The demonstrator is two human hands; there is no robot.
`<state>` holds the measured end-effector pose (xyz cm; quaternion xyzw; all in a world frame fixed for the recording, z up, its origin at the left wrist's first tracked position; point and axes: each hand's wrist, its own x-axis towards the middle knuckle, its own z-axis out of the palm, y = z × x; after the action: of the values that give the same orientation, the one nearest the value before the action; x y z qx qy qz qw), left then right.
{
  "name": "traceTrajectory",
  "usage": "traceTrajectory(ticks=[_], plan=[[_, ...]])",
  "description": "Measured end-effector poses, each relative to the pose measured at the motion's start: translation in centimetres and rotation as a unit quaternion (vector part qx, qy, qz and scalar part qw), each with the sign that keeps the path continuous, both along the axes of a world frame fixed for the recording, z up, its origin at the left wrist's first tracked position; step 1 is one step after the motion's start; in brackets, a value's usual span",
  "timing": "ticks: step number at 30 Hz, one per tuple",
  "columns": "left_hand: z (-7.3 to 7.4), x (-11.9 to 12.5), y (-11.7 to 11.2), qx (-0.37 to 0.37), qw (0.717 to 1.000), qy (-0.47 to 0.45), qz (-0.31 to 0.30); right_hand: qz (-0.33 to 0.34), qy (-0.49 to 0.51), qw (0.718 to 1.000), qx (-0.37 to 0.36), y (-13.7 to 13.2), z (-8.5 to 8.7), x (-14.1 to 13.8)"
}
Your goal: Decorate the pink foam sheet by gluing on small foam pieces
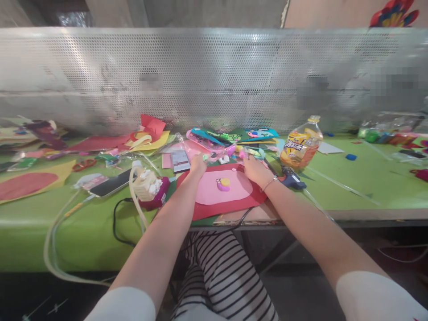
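Note:
A pink rounded sheet (203, 188) lies on a larger red sheet (214, 213) in front of me. On the pink sheet rests a small snail-like clay figure (223, 185) in purple and yellow. My left hand (198, 165) is closed beyond the sheet's far left corner, with a bit of light green clay (205, 157) at its fingertips. Over the far right edge of the red sheet is my right hand (254, 169), its fingers bent towards a pink clay lump (242, 153). Whether those fingers hold something is hard to make out. Between the hands lies a small white piece (224, 159).
A bottle of orange drink (301, 145) and a dark blue tool (291, 179) are right of my right hand. On the left stand a power strip (150, 191), a phone (112, 183) and red scissors (84, 165). Decorated colored sheets (230, 136) lie behind, before a perforated metal panel (214, 80).

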<state>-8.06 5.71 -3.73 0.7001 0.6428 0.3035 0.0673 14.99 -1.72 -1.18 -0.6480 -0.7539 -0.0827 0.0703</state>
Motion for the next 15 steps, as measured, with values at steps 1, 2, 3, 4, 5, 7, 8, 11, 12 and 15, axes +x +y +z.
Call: traceTrajectory(ticks=[1, 2, 3, 4, 5, 7, 8, 11, 12, 15], plan=[[-0.1, -0.1, 0.1, 0.005, 1.0, 0.001, -0.004, -0.001, -0.005, 1.0, -0.013, 0.2, -0.1, 0.1], [-0.2, -0.2, 0.2, 0.01, 1.0, 0.002, -0.006, -0.001, -0.009, 1.0, -0.026, 0.4, -0.2, 0.2], [-0.3, -0.2, 0.4, 0.015, 1.0, 0.001, -0.008, -0.001, -0.012, 0.999, -0.036, 0.6, -0.3, 0.3], [-0.4, -0.3, 0.5, 0.019, 1.0, -0.001, -0.008, -0.002, -0.013, 0.999, -0.043, 0.8, -0.4, 0.3], [-0.5, -0.3, 0.6, 0.022, 1.0, -0.004, -0.009, -0.004, -0.011, 0.999, -0.045, 1.0, -0.5, 0.3], [-0.7, -0.4, 0.6, 0.027, 1.0, -0.01, -0.01, -0.01, -0.004, 0.999, -0.047, 1.1, -0.6, 0.2], [-0.8, -0.4, 0.6, 0.027, 1.0, -0.013, -0.008, -0.013, -0.001, 0.999, -0.046, 1.0, -0.6, 0.2], [-0.8, -0.3, 0.5, 0.023, 0.999, -0.024, 0.0, -0.017, -0.003, 0.999, -0.037, 0.5, -0.5, -0.2], [-0.8, -0.3, 0.4, 0.021, 0.999, -0.03, 0.001, -0.016, -0.008, 0.999, -0.032, 0.3, -0.4, -0.3], [-0.7, -0.2, 0.2, 0.017, 0.999, -0.047, -0.003, -0.019, -0.024, 1.0, -0.008, -0.1, -0.1, -0.6]])
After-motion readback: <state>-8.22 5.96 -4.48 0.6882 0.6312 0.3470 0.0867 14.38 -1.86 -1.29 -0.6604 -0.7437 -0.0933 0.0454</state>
